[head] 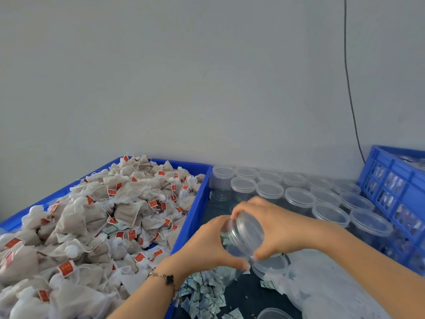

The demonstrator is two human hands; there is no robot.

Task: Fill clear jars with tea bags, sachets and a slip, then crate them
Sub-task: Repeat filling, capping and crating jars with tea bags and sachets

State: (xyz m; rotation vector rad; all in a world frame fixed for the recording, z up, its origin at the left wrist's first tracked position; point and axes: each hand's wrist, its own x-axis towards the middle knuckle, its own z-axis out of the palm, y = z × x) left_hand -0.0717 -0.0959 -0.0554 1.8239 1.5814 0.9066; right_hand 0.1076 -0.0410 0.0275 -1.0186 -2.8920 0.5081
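Your left hand and right hand both curl around the clear jar. It looks light, stiff and slippery; grip body and lid rim.

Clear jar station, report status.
Left hand and right hand both grip tilted clear plastic lidded jar. Jar looks empty. Nothing blocking.

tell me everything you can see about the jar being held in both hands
The jar is clear plastic, round, with a ridged lid or rim at its upper end; motion blur hides whether the lid is on tight. It looks empty. It is tilted, top leaning away toward the rows of jars behind. The left hand grips its lower side, the right hand curls over its top and far side. It is held above the dark table, over the scattered sachets.
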